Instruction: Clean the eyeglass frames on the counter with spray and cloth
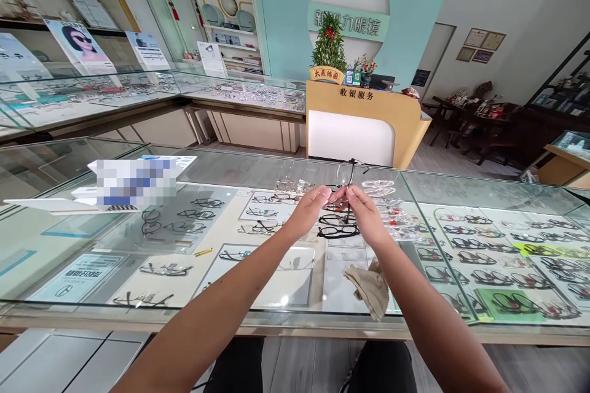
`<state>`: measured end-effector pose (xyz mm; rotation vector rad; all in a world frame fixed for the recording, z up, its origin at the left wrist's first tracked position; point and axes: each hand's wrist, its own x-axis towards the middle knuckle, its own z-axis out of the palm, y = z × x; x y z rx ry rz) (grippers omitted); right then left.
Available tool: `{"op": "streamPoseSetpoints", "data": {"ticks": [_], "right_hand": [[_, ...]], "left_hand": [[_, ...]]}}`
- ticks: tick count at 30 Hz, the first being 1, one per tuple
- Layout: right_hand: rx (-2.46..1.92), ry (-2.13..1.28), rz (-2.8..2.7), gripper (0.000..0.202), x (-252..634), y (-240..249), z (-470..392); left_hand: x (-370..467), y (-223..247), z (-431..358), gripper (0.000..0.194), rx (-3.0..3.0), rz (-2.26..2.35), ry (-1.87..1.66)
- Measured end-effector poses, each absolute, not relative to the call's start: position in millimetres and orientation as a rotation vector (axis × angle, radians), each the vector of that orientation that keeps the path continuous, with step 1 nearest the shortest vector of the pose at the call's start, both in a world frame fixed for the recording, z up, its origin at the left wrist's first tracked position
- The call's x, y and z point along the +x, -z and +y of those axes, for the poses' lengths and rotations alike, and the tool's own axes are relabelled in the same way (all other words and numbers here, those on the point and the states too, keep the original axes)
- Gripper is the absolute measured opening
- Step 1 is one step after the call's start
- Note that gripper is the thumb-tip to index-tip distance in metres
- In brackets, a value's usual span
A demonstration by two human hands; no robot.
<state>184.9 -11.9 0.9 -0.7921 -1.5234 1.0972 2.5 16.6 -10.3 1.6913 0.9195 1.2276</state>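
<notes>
Above the bench (pixel 271 318), right of its middle and nearer the far edge than the near one, a pair of dark-rimmed eyeglasses (pixel 353 173) was held aloft in my right hand (pixel 367 212), its thumb and fingers closed on the frame. My left hand (pixel 308 214) met it from the other side, fingers bent inward; whether they gripped the rim or merely touched it, I could not tell.

The danger, as I judged it, was a slip: the frame looked thin, the hold was by fingertips, and a drop would have met hard glass. Uneven pressure from two sides could have bent the rim or a temple, and a bare thumb could have smudged a lens.

The long axis appeared to run roughly upright, its upper end toward the far edge, with one temple jutting rightward; fingers hid which way the front faced. A tan cloth (pixel 369 291) lay crumpled by the near edge, and an opened white box (pixel 83 202) sat toward the far left corner.
</notes>
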Motion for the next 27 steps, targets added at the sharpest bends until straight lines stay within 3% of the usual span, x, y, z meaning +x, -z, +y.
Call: {"op": "streamPoseSetpoints", "data": {"ticks": [14,22,27], "right_hand": [[-0.811,-1.07,-1.441,0.041,188,5,-7],[-0.828,-1.081,-1.406,0.043,192,6,-3],[-0.797,-1.132,-1.359,0.043,196,11,3]], "left_hand": [[1,22,17,0.062,1.764,0.909,-1.143],[-55,18,66,0.073,1.313,1.258,-1.538],[-103,32,102,0.043,0.992,1.585,-1.637]]}}
